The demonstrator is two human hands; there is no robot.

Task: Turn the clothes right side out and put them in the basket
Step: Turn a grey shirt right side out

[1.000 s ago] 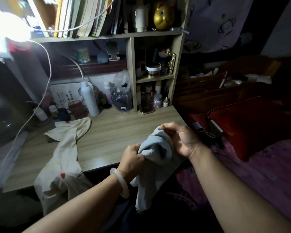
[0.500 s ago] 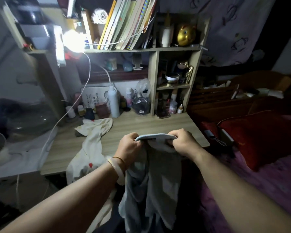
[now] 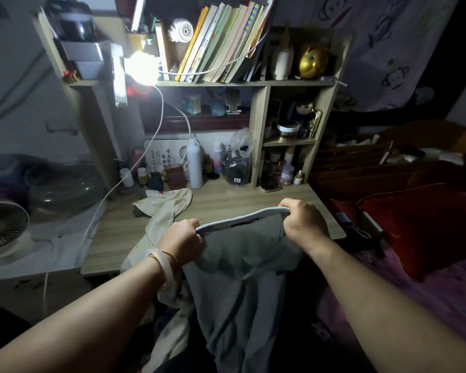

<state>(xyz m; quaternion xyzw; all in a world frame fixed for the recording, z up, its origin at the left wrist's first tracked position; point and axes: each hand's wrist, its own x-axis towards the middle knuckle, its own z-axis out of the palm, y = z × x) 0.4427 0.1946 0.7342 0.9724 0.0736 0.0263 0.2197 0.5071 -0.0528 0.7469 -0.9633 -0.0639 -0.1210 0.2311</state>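
We hold grey garment by waistband, stretched between both fists. Left hand grips one end, right hand other end, hands apart, right slightly farther out. Band runs hand to hand; long axis hangs straight down below hands toward lap. Cream garment lies beyond left hand on desk. Basket not in view. Writing on white sign past left hand, unreadable.

Home bedroom: desk w/ bookshelf, bed.
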